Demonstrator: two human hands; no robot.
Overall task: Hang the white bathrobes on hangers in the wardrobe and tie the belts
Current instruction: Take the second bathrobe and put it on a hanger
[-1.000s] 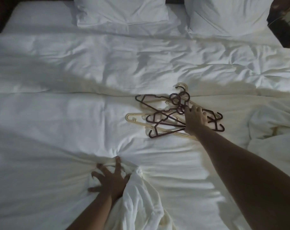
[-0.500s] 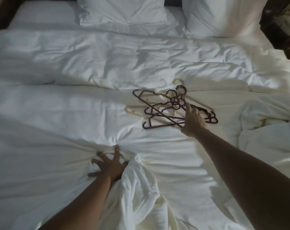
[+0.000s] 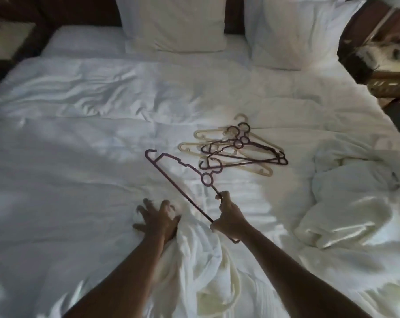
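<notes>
Nearest, at six o'clock, a white bathrobe (image 3: 194,267) lies bunched on the bed (image 3: 68,180); the left hand (image 3: 158,220) rests on its upper edge, fingers spread and bent into the cloth, though whether they truly grip it I cannot tell. Just right of it, the right hand (image 3: 228,220) is clenched around one end of a dark hanger (image 3: 183,177), which angles away toward eleven o'clock. If the left hand's hold is loose, the collar could slump before the hanger is threaded in. Farther off, toward one o'clock, the spare hangers (image 3: 238,150) lie tangled; a second bathrobe (image 3: 354,203) is heaped at three o'clock.
</notes>
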